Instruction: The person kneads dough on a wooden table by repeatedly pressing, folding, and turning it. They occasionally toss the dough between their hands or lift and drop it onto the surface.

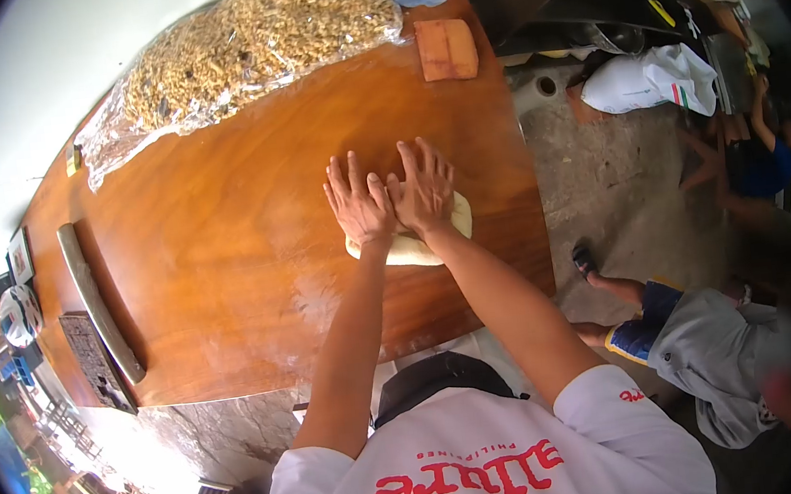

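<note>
A pale, rounded lump of dough (pixel 412 251) lies on the wooden table (pixel 220 227), to the right of its middle. Both palms press down on it from above, side by side. My left hand (pixel 358 199) is flat, with its fingers stretched out past the far side of the dough. Angled slightly across it, my right hand (pixel 423 188) has its fingers extended too, and the two thumbs meet or nearly touch. Much of the dough is hidden beneath the hands and wrists. White dusty smears show on the wood nearby.
Along the table's far edge lies clear plastic with brown crumbly pieces (pixel 249 45). A reddish-brown block (pixel 447 50) sits beside it. At left are a long rod (pixel 100 302) and a dark board (pixel 97 360). A seated person (pixel 716 358) and another person (pixel 762 155) are at right.
</note>
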`<action>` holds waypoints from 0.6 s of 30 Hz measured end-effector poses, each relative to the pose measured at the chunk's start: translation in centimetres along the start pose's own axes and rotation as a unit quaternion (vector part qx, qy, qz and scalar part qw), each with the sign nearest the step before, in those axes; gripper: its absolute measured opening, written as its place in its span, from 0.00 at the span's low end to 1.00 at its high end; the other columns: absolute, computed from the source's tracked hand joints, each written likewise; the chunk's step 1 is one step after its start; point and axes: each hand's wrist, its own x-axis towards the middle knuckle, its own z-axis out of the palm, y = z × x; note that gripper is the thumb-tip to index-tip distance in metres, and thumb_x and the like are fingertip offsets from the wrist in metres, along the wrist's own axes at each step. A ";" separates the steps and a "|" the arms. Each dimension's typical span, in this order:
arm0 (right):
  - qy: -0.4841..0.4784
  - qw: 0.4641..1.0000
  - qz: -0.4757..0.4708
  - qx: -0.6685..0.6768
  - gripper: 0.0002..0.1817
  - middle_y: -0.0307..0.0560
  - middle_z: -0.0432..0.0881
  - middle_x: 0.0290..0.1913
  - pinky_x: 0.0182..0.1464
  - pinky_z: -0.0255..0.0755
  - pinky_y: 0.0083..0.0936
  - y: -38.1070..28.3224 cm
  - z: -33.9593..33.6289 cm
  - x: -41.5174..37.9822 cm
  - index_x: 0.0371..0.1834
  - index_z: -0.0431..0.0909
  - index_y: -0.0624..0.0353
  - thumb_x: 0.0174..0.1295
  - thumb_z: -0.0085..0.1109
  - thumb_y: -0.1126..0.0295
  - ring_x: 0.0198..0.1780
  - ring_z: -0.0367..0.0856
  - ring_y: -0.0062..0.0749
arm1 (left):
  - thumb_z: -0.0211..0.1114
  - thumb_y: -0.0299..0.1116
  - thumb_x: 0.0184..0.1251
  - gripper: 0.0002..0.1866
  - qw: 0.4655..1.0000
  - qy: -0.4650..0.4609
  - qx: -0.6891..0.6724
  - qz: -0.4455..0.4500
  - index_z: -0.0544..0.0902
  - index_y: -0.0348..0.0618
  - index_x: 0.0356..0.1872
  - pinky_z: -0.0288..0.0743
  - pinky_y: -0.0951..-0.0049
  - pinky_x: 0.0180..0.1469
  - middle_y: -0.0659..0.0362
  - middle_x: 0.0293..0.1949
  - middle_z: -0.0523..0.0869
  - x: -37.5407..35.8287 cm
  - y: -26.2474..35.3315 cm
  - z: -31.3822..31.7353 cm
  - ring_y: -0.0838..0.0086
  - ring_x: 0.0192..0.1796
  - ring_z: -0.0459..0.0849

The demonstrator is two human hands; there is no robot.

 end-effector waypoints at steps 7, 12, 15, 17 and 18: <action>-0.042 0.738 0.184 0.648 0.19 0.47 0.82 0.55 0.62 0.68 0.35 6.9 -1.4 1.9 0.52 0.80 0.62 0.68 0.57 0.57 0.59 0.77 0.35 | 0.53 0.58 0.71 0.35 0.986 -0.135 -0.055 0.077 0.68 0.46 0.71 0.48 0.55 0.77 0.48 0.73 0.64 -2.7 -3.3 -0.6 0.52 0.78 0.54; 0.021 0.854 0.184 0.486 0.16 0.49 0.84 0.52 0.57 0.74 0.28 12.2 1.2 -4.9 0.55 0.79 0.63 0.68 0.58 0.68 0.53 0.83 0.37 | 0.64 0.57 0.62 0.33 0.961 -0.268 -0.005 -0.072 0.75 0.39 0.56 0.74 0.53 0.55 0.44 0.47 0.86 -6.0 1.0 -6.2 0.45 0.53 0.82; -0.065 0.929 0.063 0.359 0.18 0.55 0.82 0.55 0.61 0.73 0.35 8.8 0.6 -8.2 0.58 0.78 0.61 0.66 0.57 0.69 0.57 0.80 0.49 | 0.64 0.60 0.62 0.35 0.950 -0.267 0.020 -0.162 0.77 0.33 0.51 0.76 0.53 0.48 0.39 0.43 0.85 -9.1 -0.5 -6.0 0.46 0.48 0.84; -0.038 0.950 0.053 0.306 0.20 0.56 0.79 0.58 0.64 0.69 0.40 5.2 -1.1 -9.8 0.59 0.77 0.62 0.63 0.57 0.71 0.60 0.75 0.53 | 0.63 0.61 0.64 0.36 0.939 -0.243 -0.059 -0.236 0.77 0.29 0.49 0.76 0.54 0.48 0.38 0.41 0.85 -11.8 -2.8 -6.1 0.49 0.46 0.85; -0.035 0.957 0.031 0.285 0.21 0.56 0.78 0.59 0.65 0.68 0.40 4.1 -1.7 -10.2 0.60 0.76 0.63 0.62 0.58 0.71 0.62 0.74 0.52 | 0.63 0.60 0.65 0.37 0.940 -0.223 -0.086 -0.242 0.78 0.26 0.49 0.76 0.58 0.47 0.41 0.41 0.85 -13.0 -3.8 -6.1 0.54 0.45 0.85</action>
